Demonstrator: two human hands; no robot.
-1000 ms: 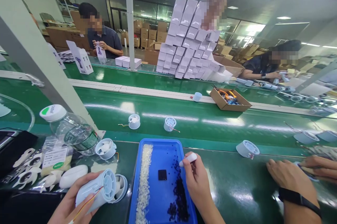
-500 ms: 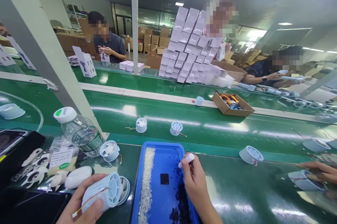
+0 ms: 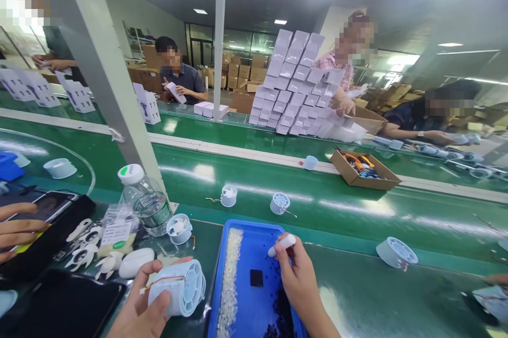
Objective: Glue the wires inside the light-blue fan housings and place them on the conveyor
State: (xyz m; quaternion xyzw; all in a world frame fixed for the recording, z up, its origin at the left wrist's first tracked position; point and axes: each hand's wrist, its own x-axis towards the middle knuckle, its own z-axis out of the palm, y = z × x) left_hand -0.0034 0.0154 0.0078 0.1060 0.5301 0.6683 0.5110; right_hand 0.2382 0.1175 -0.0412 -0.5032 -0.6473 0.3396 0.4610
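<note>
The left hand [image 3: 138, 317] curls around a pale blue fan casing [image 3: 178, 288], left of the blue tray [image 3: 248, 311]; the right hand [image 3: 298, 272] pinches a white stick [image 3: 284, 244] above the tray's right side.

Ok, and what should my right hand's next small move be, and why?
I'd probably lower the white tool in your right hand to one of the small black pieces in the blue tray: its lower end is close to them, and your left hand holds the light-blue housing beside the tray. I can't tell whether the tool already carries a piece.
</note>
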